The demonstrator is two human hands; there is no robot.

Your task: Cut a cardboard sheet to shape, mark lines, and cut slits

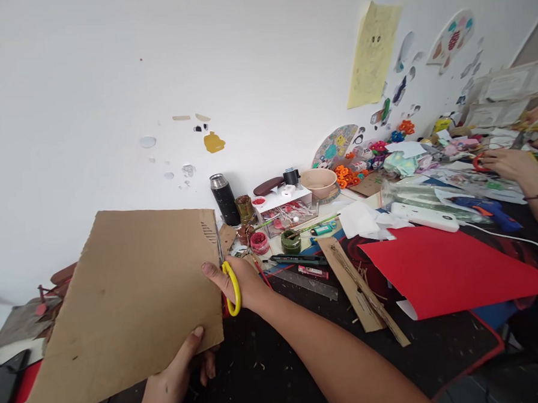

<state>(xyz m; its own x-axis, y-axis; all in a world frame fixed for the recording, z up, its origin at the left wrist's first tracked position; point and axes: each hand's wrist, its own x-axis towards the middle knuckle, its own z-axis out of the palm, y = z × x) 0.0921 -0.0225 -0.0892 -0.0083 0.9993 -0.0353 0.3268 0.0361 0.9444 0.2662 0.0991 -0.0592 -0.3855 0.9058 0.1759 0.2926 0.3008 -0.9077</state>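
A large brown cardboard sheet fills the left of the view, held up at a slant. My left hand grips its lower edge, thumb on the front face and fingers behind. Through the yellow handle of a pair of scissors goes the thumb of my right hand; its fingers are partly hidden behind. The scissor blades point up along the sheet's right edge, close to a torn patch of exposed corrugation. How far the blades are apart cannot be made out.
Behind stand a black thermos, paint jars and a beige bowl. Cardboard strips and a red sheet lie to the right. A blue glue gun is farther off, near another person's hand holding orange-handled scissors.
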